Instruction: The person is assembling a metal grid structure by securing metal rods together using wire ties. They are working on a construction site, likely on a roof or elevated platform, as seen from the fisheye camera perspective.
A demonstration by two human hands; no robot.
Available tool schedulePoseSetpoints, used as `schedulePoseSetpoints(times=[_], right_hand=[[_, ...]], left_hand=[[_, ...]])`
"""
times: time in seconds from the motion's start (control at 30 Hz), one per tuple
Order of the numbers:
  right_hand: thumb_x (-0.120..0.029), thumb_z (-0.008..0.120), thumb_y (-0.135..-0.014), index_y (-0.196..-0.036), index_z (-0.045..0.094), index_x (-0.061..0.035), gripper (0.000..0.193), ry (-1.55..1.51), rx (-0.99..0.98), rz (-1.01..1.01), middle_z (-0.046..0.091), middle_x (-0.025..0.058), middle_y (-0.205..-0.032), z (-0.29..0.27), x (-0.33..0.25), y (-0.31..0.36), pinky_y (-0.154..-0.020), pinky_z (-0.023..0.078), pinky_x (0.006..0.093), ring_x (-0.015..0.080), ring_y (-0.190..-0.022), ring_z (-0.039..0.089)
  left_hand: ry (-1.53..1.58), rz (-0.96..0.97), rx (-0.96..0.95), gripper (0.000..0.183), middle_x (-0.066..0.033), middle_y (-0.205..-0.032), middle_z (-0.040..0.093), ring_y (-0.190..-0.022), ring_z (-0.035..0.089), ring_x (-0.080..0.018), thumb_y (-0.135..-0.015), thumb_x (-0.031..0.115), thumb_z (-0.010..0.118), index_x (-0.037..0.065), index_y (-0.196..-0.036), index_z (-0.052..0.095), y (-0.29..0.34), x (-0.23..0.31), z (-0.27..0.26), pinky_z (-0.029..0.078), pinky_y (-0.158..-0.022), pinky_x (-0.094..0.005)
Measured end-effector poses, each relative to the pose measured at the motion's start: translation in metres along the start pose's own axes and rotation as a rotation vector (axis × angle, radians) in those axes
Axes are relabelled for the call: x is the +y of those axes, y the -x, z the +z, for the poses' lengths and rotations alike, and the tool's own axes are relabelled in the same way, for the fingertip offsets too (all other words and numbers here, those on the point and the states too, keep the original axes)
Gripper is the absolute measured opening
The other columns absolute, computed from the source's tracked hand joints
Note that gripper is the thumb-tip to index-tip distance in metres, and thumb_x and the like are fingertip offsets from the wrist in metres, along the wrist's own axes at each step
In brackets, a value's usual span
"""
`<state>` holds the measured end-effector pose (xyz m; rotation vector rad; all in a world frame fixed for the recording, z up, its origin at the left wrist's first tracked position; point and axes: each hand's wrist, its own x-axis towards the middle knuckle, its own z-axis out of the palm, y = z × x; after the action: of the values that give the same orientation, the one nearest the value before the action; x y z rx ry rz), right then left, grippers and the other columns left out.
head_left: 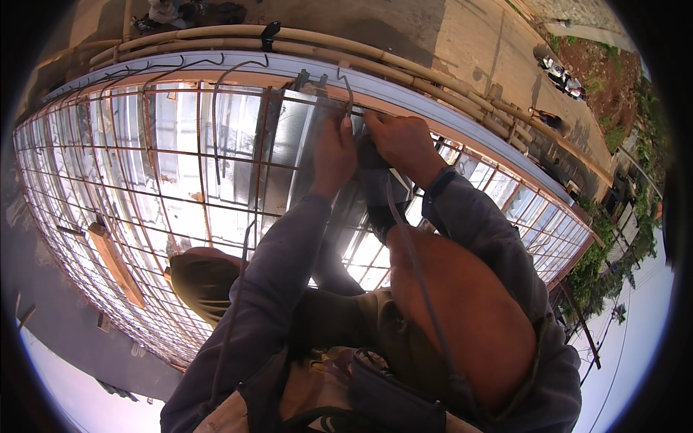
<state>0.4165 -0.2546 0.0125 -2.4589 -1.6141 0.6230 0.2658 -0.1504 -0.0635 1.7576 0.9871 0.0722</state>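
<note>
My left hand is closed at the lower end of a bent steel rod, its thumb lying along the rod near the edge of the deck. Just to the right, my right hand has its fingers drawn together at a bar of the mesh; what they pinch is hidden. Under both hands runs the rusty rebar mesh, lying over shiny corrugated metal sheets. My bare knee is bent below my right arm, and a dark boot stands between the hands.
Several hooked rods stick up along the pale metal edge strip. Beyond it run bamboo poles, with a road far below. A wooden plank lies on the mesh at left. Parked motorcycles stand by the road.
</note>
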Motion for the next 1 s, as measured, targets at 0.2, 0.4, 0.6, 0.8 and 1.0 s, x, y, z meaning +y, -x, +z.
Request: schedulePoseSetpoints(times=[0.2,0.4,0.6,0.8,1.0], right_hand=[[-0.014,0.068,-0.096,-0.111,0.072,-0.0132,0.016,-0.083,-0.115,-0.042,0.075,0.0106,-0.089,-0.017,0.025,-0.019,-0.070,0.060,0.0459,0.0327,-0.082,0.078],[-0.010,0.061,-0.104,-0.116,0.071,-0.0046,0.016,-0.426,-0.032,-0.008,0.073,0.0180,-0.094,0.014,0.015,-0.035,-0.083,0.058,0.0534,0.0441,-0.090,0.074],[-0.006,0.065,-0.101,-0.118,0.072,-0.0018,0.019,-0.531,-0.113,0.042,0.078,0.0204,-0.099,0.006,0.030,-0.049,-0.087,0.059,0.0493,0.0423,-0.097,0.075],[-0.014,0.076,-0.097,-0.109,0.076,-0.0003,0.018,-0.692,-0.241,0.123,0.079,0.0190,-0.100,0.009,0.040,-0.068,-0.088,0.060,0.0441,0.0364,-0.096,0.077],[-0.015,0.077,-0.096,-0.107,0.078,-0.0014,0.018,-0.672,-0.258,0.257,0.079,0.0175,-0.101,0.010,0.036,-0.060,-0.090,0.060,0.0439,0.0336,-0.098,0.077]], left_hand=[[0.034,-0.037,-0.023,0.045,-0.0291,-0.095,0.067,-0.092,0.067,-0.0520,-0.117,0.042,0.052,-0.001,-0.112,0.063,0.001,-0.006,-0.004,0.049,-0.078,-0.0589],[0.142,-0.049,-0.071,0.046,-0.0263,-0.100,0.072,-0.095,0.071,-0.0475,-0.117,0.044,0.051,0.000,-0.118,0.066,-0.004,-0.008,-0.005,0.053,-0.083,-0.0543],[0.276,-0.166,-0.208,0.049,-0.0079,-0.104,0.076,-0.083,0.063,-0.0122,-0.119,0.046,0.050,0.003,-0.133,0.067,-0.009,-0.014,-0.012,0.053,-0.079,-0.0308],[0.494,-0.259,-0.335,0.047,-0.0028,-0.118,0.077,-0.089,0.062,-0.0095,-0.118,0.040,0.057,0.003,-0.146,0.067,-0.018,-0.023,-0.013,0.052,-0.083,-0.0288],[0.835,-0.269,-0.221,0.036,-0.0026,-0.118,0.075,-0.097,0.067,-0.0106,-0.111,0.026,0.073,0.004,-0.139,0.071,-0.019,-0.018,-0.014,0.055,-0.084,-0.0288]])
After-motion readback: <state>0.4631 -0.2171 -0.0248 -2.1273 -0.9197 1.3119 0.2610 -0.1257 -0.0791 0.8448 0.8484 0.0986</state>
